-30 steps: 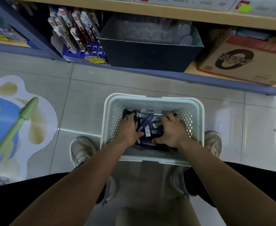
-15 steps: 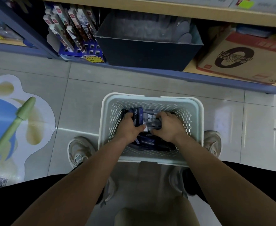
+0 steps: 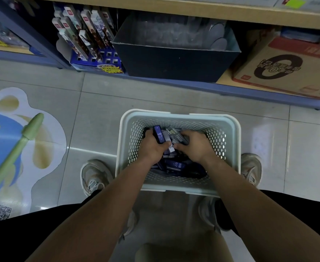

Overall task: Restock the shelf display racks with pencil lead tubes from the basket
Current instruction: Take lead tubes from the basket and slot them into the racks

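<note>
A pale perforated basket [image 3: 229,140] stands on the floor between my feet, holding several dark blue pencil lead tubes [image 3: 175,165]. Both hands are inside it. My left hand [image 3: 152,147] grips a bunch of tubes, one marked HB 0.7 [image 3: 159,134] standing upright above the fingers. My right hand [image 3: 196,146] curls round grey and blue tubes [image 3: 176,136] right beside the left. A blue display rack [image 3: 96,63] with tall packs stands on the bottom shelf at the upper left.
On the bottom shelf sit a dark open box [image 3: 174,59] of clear items and a brown carton [image 3: 286,69] to its right. The blue shelf edge [image 3: 250,92] runs across the floor line. A floor sticker [image 3: 21,140] lies to the left.
Both hands have gathered tubes from the pile and drawn together; the left now holds a bunch upright with the HB tube showing, lifted slightly within the basket.
</note>
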Action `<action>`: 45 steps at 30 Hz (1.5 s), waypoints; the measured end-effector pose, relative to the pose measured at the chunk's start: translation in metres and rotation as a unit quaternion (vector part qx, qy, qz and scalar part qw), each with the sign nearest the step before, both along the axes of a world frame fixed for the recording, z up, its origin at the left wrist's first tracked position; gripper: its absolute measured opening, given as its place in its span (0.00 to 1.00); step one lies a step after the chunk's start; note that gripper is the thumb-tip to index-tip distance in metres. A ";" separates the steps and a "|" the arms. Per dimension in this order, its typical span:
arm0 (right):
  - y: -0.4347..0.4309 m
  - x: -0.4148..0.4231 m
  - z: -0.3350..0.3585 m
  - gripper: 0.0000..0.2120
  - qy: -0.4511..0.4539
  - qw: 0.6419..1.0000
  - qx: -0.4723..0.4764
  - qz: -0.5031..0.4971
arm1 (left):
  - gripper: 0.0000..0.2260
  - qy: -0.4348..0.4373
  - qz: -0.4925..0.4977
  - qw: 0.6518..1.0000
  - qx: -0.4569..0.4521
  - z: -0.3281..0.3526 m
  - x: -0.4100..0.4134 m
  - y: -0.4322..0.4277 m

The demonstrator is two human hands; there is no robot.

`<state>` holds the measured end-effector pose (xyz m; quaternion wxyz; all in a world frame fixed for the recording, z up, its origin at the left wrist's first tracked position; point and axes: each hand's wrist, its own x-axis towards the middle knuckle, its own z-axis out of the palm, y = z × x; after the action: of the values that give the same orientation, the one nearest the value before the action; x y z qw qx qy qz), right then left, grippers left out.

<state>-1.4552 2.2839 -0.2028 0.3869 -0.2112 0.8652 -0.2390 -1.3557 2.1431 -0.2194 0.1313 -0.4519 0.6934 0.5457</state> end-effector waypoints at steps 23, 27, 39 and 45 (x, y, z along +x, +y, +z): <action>0.003 0.017 -0.002 0.22 -0.112 0.978 -0.164 -0.061 | 0.21 0.065 0.054 0.986 0.146 0.009 0.009 0.003; 0.006 0.017 -0.004 0.19 -0.143 0.974 -0.157 -0.079 | 0.20 0.075 0.046 0.983 0.161 0.007 0.016 0.003; 0.009 0.031 -0.001 0.09 -0.224 0.935 -0.213 -0.175 | 0.22 0.103 0.008 0.971 0.218 0.013 0.021 -0.002; 0.011 0.033 -0.002 0.13 -0.262 0.932 -0.200 -0.152 | 0.12 0.118 0.020 0.975 0.187 0.015 0.022 0.001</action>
<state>-1.4223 2.2951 -0.2047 0.5082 -0.0805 0.6893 -0.5101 -1.3335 2.1444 -0.2045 0.1200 -0.3655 0.5809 0.7173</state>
